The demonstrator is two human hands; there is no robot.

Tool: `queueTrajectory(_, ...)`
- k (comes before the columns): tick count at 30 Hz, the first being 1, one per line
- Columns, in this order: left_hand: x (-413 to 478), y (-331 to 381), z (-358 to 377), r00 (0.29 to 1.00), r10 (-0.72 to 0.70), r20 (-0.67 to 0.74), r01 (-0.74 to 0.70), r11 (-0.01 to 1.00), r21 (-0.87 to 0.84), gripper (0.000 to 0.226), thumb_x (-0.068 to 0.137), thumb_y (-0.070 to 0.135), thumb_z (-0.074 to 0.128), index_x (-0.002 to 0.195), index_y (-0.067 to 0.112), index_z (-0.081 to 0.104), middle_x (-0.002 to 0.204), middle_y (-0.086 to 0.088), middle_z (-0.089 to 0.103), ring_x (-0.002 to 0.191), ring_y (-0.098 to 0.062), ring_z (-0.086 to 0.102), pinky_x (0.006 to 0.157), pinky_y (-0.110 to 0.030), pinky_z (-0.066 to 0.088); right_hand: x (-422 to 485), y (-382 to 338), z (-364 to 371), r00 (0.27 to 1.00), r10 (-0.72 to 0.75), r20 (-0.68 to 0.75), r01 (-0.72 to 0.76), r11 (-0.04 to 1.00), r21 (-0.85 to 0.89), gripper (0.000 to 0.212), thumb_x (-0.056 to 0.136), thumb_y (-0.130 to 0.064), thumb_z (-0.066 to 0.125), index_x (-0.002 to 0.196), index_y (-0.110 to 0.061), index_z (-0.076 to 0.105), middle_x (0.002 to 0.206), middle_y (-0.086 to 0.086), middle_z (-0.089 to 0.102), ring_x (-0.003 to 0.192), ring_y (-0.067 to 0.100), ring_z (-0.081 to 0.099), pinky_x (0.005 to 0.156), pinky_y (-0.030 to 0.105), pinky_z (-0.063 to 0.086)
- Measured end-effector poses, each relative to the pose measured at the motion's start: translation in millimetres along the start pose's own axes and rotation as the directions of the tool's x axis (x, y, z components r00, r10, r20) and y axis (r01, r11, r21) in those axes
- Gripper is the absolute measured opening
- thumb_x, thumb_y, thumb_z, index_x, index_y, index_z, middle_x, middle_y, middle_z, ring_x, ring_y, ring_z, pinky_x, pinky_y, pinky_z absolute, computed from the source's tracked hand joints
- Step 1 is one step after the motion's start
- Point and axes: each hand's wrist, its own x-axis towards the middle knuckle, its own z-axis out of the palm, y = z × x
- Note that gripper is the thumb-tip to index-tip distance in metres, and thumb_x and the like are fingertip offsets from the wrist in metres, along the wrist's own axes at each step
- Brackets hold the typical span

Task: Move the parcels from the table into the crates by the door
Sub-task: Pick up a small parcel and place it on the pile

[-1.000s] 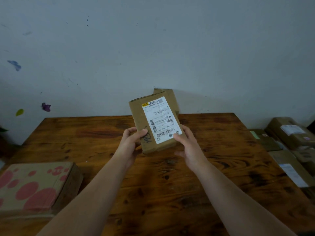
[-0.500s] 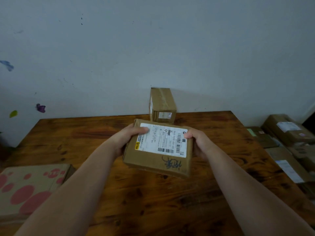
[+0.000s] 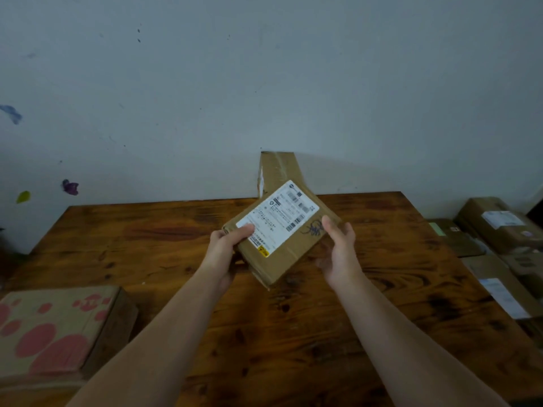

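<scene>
Changed since half a second ago: the brown parcel (image 3: 282, 230) you hold has turned from lying level across your view to a diagonal, its far corner now up and to the right.

Item 1, brown parcel: held above the wooden table (image 3: 164, 239), clear of its surface, white shipping label (image 3: 277, 217) facing you, dark scrawl beside the label's right end.

Item 2, your left hand (image 3: 224, 248): closed on the parcel's near-left end, thumb laid across the label's corner, fingers hidden beneath.

Item 3, your right hand (image 3: 340, 251): half open, thumb tip against the parcel's right edge beside the scrawl, palm cupped just beside that side; whether the fingers bear on it cannot be told.

Item 4, second brown parcel (image 3: 277, 171): stands on end at the table's far edge against the wall, partly behind the held one.

Item 5, pink-spotted box (image 3: 58, 327): near-left corner of the table.

Item 6, stacked cartons (image 3: 499, 227): lower down, right of the table.
</scene>
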Motion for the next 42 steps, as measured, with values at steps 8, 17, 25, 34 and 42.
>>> queueTrajectory(8, -3, -11, 9, 0.999, -0.012, 0.045, 0.006, 0.990, 0.138, 0.046, 0.076, 0.037, 0.072, 0.111, 0.018, 0.050, 0.116, -0.008, 0.063, 0.106, -0.027, 0.059, 0.095, -0.050, 0.047, -3, 1, 0, 0.994, -0.017, 0.106, 0.032, 0.990, -0.139, 0.078, 0.071, -0.011, 0.070, 0.141, -0.030, 0.039, 0.111, 0.006, 0.068, 0.099, 0.030, 0.066, 0.084, 0.050, 0.053)
queueTrajectory(17, -2, -1, 7, 0.926, 0.028, 0.375, -0.104, 0.977, 0.184, 0.094, 0.051, 0.038, 0.083, 0.134, 0.014, 0.048, 0.116, -0.013, 0.068, 0.104, -0.033, 0.067, 0.094, -0.055, 0.049, -19, -11, -9, 0.939, -0.120, 0.321, 0.238, 0.903, -0.359, 0.100, 0.048, -0.016, 0.074, 0.142, -0.021, 0.042, 0.118, 0.009, 0.067, 0.102, 0.028, 0.067, 0.078, 0.041, 0.055)
queueTrajectory(25, -4, -3, 9, 0.894, 0.056, 0.445, -0.136, 0.979, 0.150, 0.096, 0.053, 0.040, 0.082, 0.137, 0.011, 0.045, 0.120, -0.014, 0.066, 0.109, -0.033, 0.065, 0.097, -0.055, 0.048, -31, -19, -14, 0.913, -0.175, 0.368, 0.309, 0.887, -0.344, 0.105, 0.046, -0.021, 0.076, 0.144, -0.024, 0.039, 0.123, 0.010, 0.065, 0.106, 0.028, 0.065, 0.081, 0.043, 0.055)
queueTrajectory(34, 1, -31, 36, 0.918, -0.133, 0.374, 0.055, 0.975, 0.213, 0.065, 0.066, 0.054, 0.071, 0.120, 0.019, 0.061, 0.107, -0.006, 0.073, 0.103, -0.029, 0.067, 0.099, -0.052, 0.046, -45, -12, -53, 0.988, 0.069, 0.140, -0.025, 0.957, -0.290, 0.047, 0.084, -0.017, 0.063, 0.128, -0.021, 0.050, 0.105, 0.006, 0.069, 0.090, 0.026, 0.068, 0.075, 0.039, 0.052)
queueTrajectory(42, -18, -86, 137, 0.879, -0.213, 0.427, 0.091, 0.953, 0.289, 0.070, 0.058, 0.055, 0.075, 0.116, 0.018, 0.064, 0.104, -0.004, 0.074, 0.101, -0.027, 0.068, 0.098, -0.050, 0.047, -64, -33, -158, 0.996, 0.006, -0.091, -0.015, 0.995, -0.101, 0.058, 0.071, -0.017, 0.067, 0.126, -0.016, 0.052, 0.111, 0.016, 0.067, 0.100, 0.037, 0.064, 0.089, 0.054, 0.050)
